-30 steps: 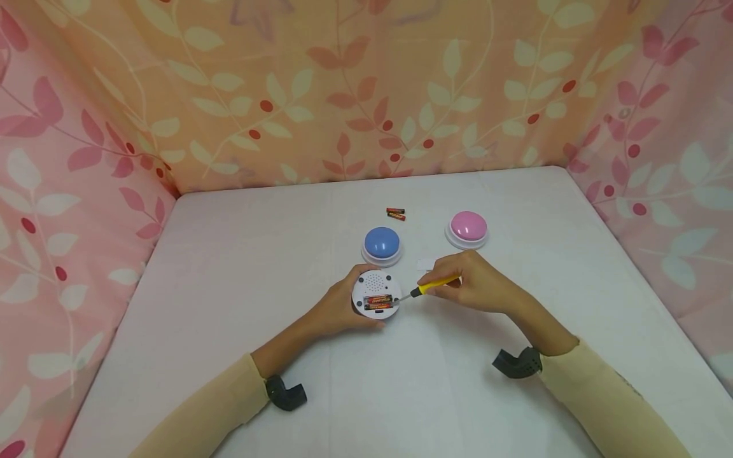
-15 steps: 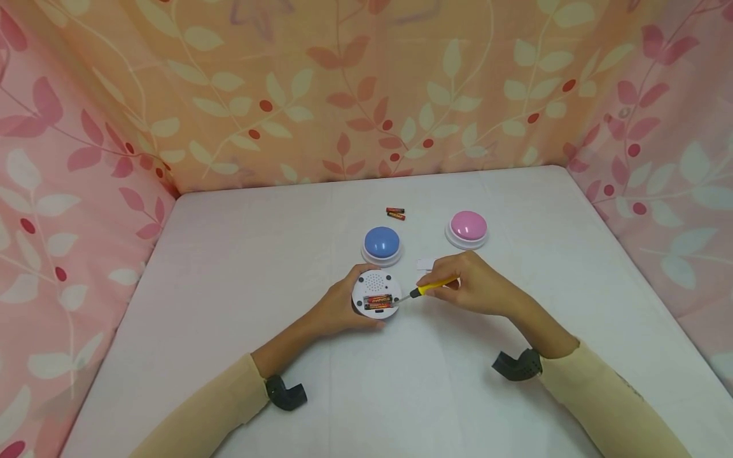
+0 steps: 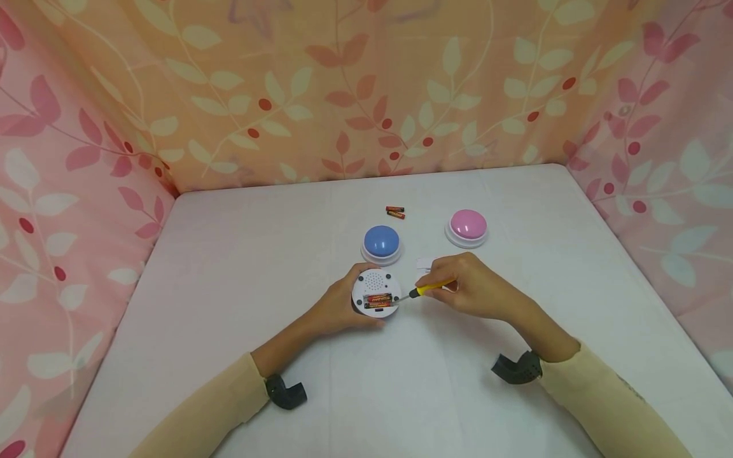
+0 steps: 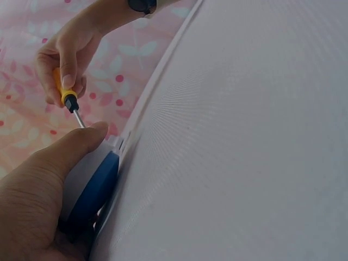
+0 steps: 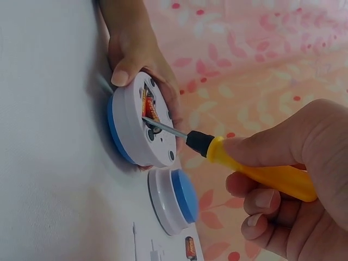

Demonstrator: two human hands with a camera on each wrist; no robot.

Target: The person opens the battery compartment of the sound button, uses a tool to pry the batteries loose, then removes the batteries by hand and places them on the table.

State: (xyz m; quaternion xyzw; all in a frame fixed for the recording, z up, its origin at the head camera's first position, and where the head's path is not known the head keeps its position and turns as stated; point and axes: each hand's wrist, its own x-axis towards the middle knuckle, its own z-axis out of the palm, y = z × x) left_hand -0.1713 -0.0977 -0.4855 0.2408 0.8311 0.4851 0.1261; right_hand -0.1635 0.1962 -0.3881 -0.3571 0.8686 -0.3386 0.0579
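Note:
My left hand (image 3: 336,308) grips a round white button device (image 3: 373,280) by its rim, underside up, its blue side (image 5: 118,134) facing the table. Two red-and-black batteries (image 3: 377,300) lie in its open compartment. In the right wrist view one battery (image 5: 153,113) looks tilted against the other. My right hand (image 3: 474,287) holds a screwdriver (image 5: 260,175) by its yellow handle. The metal tip reaches into the compartment at one end of the batteries. From the left wrist view, my thumb (image 4: 81,142) lies across the device's edge and hides the tip.
Behind the held device stands a blue-topped button (image 3: 381,242), with a pink-topped one (image 3: 468,224) to the right. Two loose batteries (image 3: 395,212) lie farther back. A small white plastic piece (image 3: 424,263) lies by my right hand. Floral curtains (image 3: 366,89) border the white table.
My right hand has dipped very slightly, with the screwdriver tip still at the batteries' end. The left hand and the device stay in place.

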